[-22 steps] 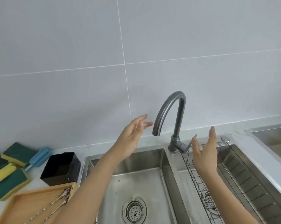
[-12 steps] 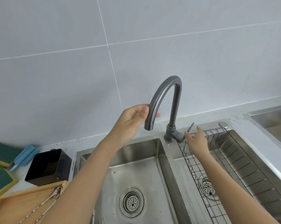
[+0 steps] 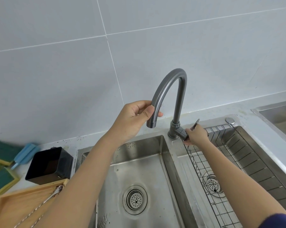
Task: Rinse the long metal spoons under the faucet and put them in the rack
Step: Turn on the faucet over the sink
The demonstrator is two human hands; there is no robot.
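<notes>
At the sink: no water runs yet.
Left hand (image 3: 132, 120): wrapped around faucet (image 3: 168, 89) spout.
Right hand (image 3: 196, 134): gripping faucet lever (image 3: 195, 125).
Spoons (image 3: 45, 200): unrinsed on wooden tray (image 3: 15, 206).
Rack (image 3: 209, 181): holds no spoons.

I can read no text, label, brand or number here: none on the faucet (image 3: 170, 89), the sink (image 3: 139, 162) or the black box (image 3: 50, 165).
</notes>
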